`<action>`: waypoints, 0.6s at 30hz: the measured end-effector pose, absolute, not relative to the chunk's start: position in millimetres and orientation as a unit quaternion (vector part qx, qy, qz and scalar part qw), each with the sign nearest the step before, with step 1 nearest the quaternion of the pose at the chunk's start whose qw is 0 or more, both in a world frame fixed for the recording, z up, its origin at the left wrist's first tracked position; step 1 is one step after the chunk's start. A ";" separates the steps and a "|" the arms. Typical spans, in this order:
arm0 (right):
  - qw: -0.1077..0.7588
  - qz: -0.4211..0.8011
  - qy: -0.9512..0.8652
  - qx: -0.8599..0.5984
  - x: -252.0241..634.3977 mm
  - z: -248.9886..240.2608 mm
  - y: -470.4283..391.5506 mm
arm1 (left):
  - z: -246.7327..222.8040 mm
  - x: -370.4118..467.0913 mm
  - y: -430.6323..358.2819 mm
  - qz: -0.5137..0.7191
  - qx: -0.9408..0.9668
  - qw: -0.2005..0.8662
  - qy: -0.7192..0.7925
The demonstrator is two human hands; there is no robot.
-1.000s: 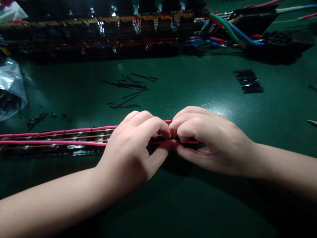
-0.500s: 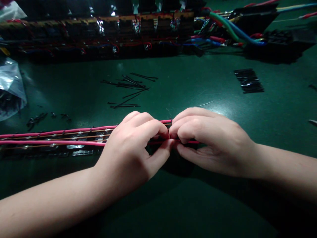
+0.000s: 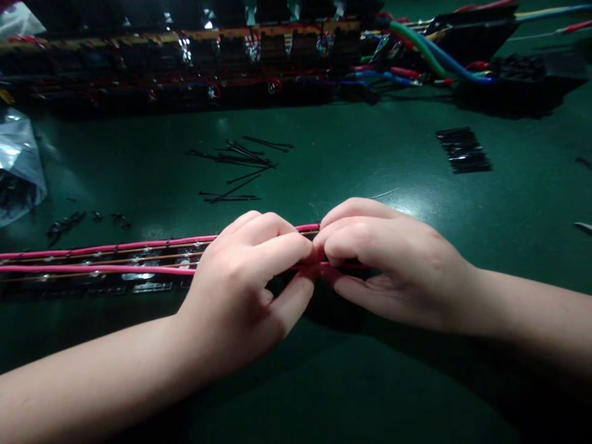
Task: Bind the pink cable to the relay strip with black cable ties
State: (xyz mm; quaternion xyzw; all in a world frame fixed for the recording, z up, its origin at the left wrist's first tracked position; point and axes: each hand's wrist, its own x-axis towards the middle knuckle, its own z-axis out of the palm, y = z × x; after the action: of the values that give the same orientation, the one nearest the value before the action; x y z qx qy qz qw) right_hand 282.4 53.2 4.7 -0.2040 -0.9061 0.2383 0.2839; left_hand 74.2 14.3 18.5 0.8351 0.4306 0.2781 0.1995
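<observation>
A long dark strip (image 3: 148, 277) with two pink cables and thin brown wires along it runs from the left edge to beneath my hands. Black ties bind the upper pink cable (image 3: 139, 245) at intervals. My left hand (image 3: 245, 277) is closed in a pinch round the lower pink cable (image 3: 115, 269), its index finger above and thumb below. Beside it, my right hand (image 3: 398, 265) has its fingers curled and thumb pressed in at the same cable. The fingertips of both hands nearly meet. Anything small between them is hidden.
Loose black cable ties (image 3: 240, 157) lie beyond my hands, and a bundle of ties (image 3: 464, 150) is farther right. Small black pieces (image 3: 66, 226) and a plastic bag (image 3: 21, 166) are at left. A large wired assembly (image 3: 185, 61) spans the back, with thick cables (image 3: 430, 52) at its right.
My left thumb and index finger have shifted slightly left and now sit over the lower pink cable. My right hand stays almost in place.
</observation>
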 end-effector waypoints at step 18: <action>0.265 0.198 -0.916 -0.229 282.2 6.3 55.8 | 11.0 72.5 6.2 0.334 0.873 0.059 0.350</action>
State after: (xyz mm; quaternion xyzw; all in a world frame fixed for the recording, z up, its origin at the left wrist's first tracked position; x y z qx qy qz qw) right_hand 282.2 55.8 6.3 -0.2288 -0.9155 0.1977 0.2652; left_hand 72.5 6.2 11.0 0.8732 0.3504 0.3336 0.0586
